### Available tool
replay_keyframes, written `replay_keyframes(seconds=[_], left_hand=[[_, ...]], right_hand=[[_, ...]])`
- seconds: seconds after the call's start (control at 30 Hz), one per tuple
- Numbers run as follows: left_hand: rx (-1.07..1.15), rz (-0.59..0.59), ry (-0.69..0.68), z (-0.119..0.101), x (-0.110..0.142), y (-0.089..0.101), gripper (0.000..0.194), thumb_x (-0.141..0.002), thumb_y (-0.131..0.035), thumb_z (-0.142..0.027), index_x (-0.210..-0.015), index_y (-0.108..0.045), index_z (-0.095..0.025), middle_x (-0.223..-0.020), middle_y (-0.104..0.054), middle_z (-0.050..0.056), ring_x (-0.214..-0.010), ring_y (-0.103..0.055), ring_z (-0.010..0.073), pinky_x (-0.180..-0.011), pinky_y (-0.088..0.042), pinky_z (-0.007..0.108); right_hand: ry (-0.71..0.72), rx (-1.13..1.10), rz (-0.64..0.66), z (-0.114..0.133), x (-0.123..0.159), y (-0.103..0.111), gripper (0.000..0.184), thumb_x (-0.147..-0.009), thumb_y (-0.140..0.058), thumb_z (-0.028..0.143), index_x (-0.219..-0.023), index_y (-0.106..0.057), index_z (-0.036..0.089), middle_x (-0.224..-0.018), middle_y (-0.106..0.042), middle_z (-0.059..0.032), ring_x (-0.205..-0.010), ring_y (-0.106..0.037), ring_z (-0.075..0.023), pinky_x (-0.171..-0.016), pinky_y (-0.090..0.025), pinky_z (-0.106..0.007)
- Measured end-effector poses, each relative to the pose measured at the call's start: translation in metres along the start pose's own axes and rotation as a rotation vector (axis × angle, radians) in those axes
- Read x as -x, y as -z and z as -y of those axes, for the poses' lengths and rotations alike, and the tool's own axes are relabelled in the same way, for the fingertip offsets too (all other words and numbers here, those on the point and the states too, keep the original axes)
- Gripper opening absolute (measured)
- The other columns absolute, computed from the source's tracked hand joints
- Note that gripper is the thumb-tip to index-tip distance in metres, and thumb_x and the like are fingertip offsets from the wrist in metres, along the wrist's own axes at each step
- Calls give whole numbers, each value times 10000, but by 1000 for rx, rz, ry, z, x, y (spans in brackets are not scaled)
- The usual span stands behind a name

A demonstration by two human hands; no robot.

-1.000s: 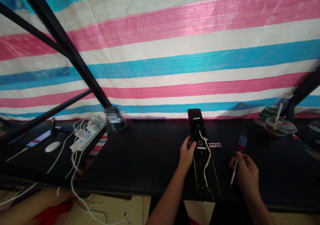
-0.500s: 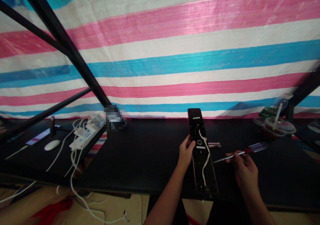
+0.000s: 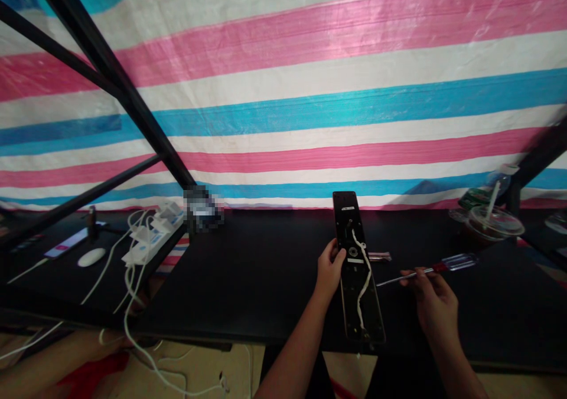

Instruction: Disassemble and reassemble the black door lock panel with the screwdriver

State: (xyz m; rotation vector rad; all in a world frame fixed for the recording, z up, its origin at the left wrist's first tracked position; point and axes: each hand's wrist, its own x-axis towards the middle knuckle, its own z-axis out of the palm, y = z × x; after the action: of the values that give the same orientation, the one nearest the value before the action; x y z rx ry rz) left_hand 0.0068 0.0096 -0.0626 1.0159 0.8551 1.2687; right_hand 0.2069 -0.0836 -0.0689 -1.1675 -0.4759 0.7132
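My left hand (image 3: 329, 270) grips the left edge of a long black panel (image 3: 349, 293), which looks like the back plate of a door lock. A white cable (image 3: 369, 275) runs down the panel's face, and small screws or holes dot it. In my right hand (image 3: 436, 301) is a screwdriver (image 3: 432, 270) with a clear and red handle, pinched by its shaft near the handle. The shaft points left, its tip close to the panel's right edge; I cannot tell whether they touch. Behind the panel, a small pinkish packet-like item (image 3: 380, 257) lies on the table.
On the black table (image 3: 248, 281), a plastic cup with a straw (image 3: 494, 225) stands at the back right beside a bottle (image 3: 502, 177). At left are a power strip (image 3: 144, 251) with white cables, a white mouse (image 3: 91, 257) and a phone (image 3: 71, 242). Another person's arm (image 3: 57, 355) shows at lower left.
The screwdriver has shifted very slightly, its tip a little higher and its handle a touch further right. My left hand and the panel stay nearly the same.
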Motion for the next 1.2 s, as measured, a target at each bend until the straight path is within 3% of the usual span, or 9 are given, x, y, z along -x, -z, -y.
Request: replay_keyframes(seconds=[0.53,0.83,1.0,1.2], left_hand=[[-39,-18,4,1,-1,1,501,-810,-736,-428,-1224,-664,-155,-1078,-770,117,-1001,-723,256,-897,-556,356],[-129,-177,69,-6,-11,-6,319,-808,-714,-422,-943,-699,-134,-686,-704,36,-632,-659,177,-590,-506,263],[-140,-207,72,-9,-10,-10,233,-807,-698,-376,-880,-687,-155,-672,-687,18,-631,-645,168,-592,-488,253],[-116,-164,63,-11,-8,-6,247,-791,-705,-384,-899,-692,-163,-725,-706,27,-678,-664,176,-632,-504,261]], right_hand=[[26,-5,16,-7,-3,2,378,-676,-883,433,-885,-671,199,-787,-753,-1,-623,-680,-130,-672,-558,-244],[43,2,22,-7,-3,2,360,-689,-874,420,-893,-684,192,-826,-765,-25,-647,-699,-158,-702,-577,-297],[49,-1,10,-6,-3,1,362,-679,-879,422,-881,-687,192,-812,-763,-23,-631,-696,-158,-686,-573,-294],[65,17,22,-8,-4,2,371,-684,-872,439,-882,-689,184,-831,-760,-33,-649,-693,-159,-678,-567,-298]])
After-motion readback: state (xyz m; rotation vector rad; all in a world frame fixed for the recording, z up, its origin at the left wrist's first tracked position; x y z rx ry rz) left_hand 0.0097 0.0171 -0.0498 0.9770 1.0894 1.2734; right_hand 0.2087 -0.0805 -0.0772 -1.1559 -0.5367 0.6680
